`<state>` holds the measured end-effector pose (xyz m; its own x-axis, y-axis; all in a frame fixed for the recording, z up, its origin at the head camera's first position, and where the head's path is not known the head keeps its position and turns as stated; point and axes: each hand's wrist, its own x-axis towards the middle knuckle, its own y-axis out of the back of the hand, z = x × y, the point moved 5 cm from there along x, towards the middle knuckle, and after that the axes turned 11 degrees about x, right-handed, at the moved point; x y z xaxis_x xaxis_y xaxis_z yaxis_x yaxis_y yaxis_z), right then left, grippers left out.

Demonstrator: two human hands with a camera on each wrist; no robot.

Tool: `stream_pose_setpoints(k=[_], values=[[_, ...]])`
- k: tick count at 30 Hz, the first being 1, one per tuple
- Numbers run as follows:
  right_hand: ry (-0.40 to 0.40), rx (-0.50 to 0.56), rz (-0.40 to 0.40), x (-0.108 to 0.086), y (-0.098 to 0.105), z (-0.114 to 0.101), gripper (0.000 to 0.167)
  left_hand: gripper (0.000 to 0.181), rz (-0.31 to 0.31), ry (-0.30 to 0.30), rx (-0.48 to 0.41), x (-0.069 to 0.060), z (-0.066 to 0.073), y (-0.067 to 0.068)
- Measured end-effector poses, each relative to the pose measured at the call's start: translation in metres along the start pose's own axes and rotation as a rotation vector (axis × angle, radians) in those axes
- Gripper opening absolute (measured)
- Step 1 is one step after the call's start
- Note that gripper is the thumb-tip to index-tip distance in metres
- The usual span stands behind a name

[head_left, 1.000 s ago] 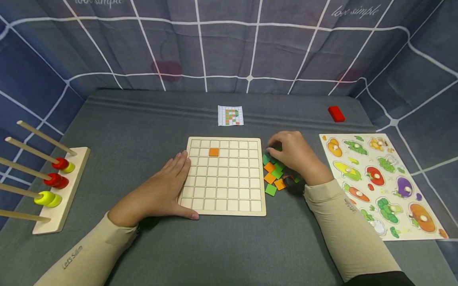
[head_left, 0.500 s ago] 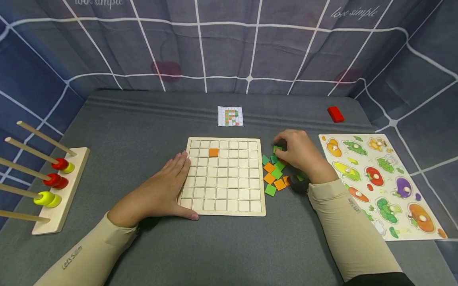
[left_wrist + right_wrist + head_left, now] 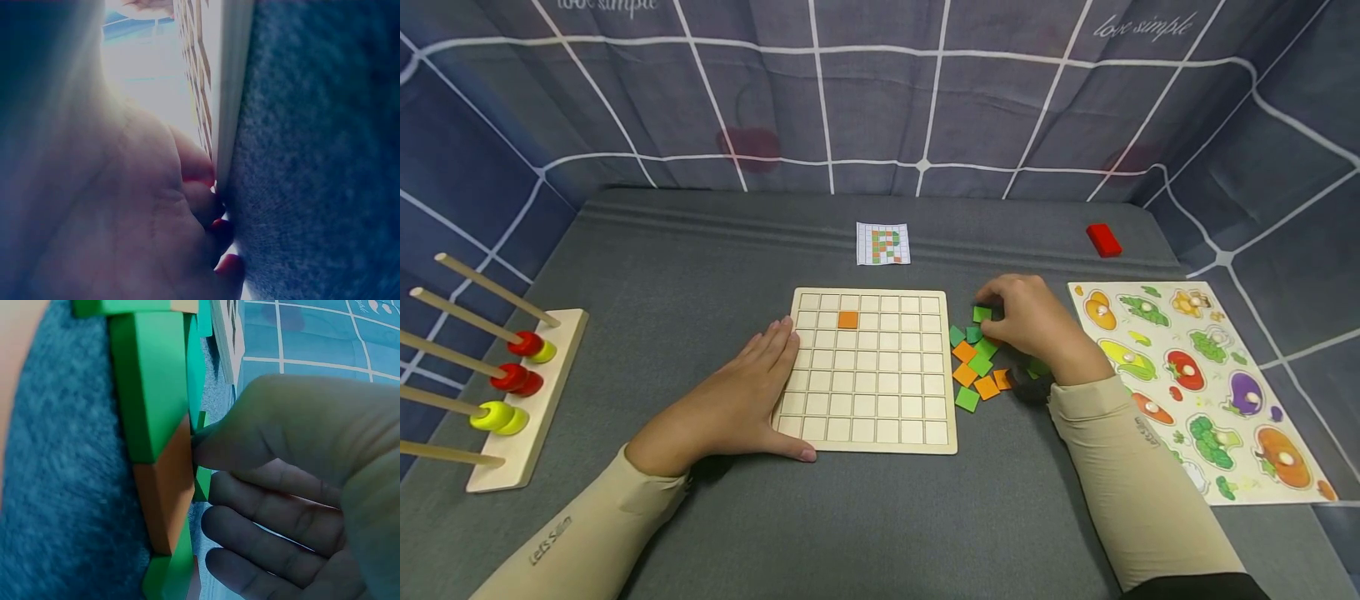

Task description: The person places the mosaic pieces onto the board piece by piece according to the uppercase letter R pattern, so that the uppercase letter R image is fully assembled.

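Note:
My left hand (image 3: pixel 737 396) lies flat along the left side of the gridded wooden board (image 3: pixel 887 383), fingers straight against its edge and thumb at the near-left corner. One orange tile (image 3: pixel 847 319) sits in an upper cell. Over the upper part of the loose tile pile (image 3: pixel 981 364) is my right hand (image 3: pixel 1030 321), thumb and index finger apart around a green tile (image 3: pixel 981 314). In the right wrist view the thumb (image 3: pixel 234 440) is at stacked tiles, and the other fingers are loosely bent. The left wrist view shows fingertips at the board's edge (image 3: pixel 231 81).
A small pattern card (image 3: pixel 883 243) lies behind the board. To the right are a vegetable puzzle board (image 3: pixel 1157 392) and a red block (image 3: pixel 1105 240). On the left stands a peg rack with rings (image 3: pixel 561 367). A dark object (image 3: pixel 1028 385) is under the right wrist.
My right hand has shifted slightly right over the pile, and the green tile at its fingertips has come into view. The left hand and board have stayed in place.

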<state>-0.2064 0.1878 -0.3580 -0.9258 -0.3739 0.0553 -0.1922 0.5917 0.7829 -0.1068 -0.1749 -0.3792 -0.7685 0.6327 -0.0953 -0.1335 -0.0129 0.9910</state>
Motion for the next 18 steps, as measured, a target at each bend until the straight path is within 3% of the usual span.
stream_pose_setpoints(k=[18], values=[[0.012,-0.009,0.008,-0.0001,-0.001,-0.0043,0.024,0.153,-0.008,0.007,0.005,0.0,0.0003,-0.0006]])
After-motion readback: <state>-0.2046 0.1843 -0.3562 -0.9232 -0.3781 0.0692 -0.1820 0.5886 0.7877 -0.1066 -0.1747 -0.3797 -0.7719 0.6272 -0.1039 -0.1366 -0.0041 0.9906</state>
